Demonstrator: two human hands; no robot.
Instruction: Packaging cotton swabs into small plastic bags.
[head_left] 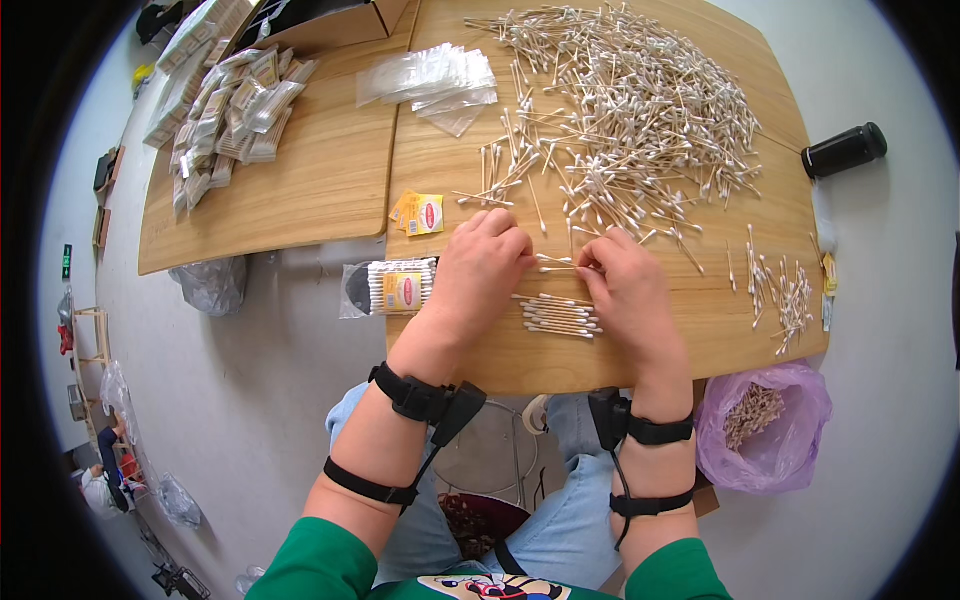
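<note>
Above the table's near edge, my two hands face each other with a few cotton swabs (556, 264) lying across between them. My left hand (482, 265) is closed at the swabs' left ends, its fingertips partly hidden behind the hand. At the other ends, my right hand (628, 288) pinches with thumb and forefinger. Just below them lies a neat row of cotton swabs (560, 316), side by side on the wood. Left of my left hand, a clear bag filled with swabs (378, 290) holds a yellow card (402, 292). More yellow cards (425, 215) lie above it.
A big loose heap of swabs (650, 110) covers the table's far right; a smaller scatter (785, 300) lies at right. Flat clear bags (435, 85) and filled packets (240, 115) lie farther left. A purple bag (765, 430) hangs at the right edge, near a black bottle (845, 150).
</note>
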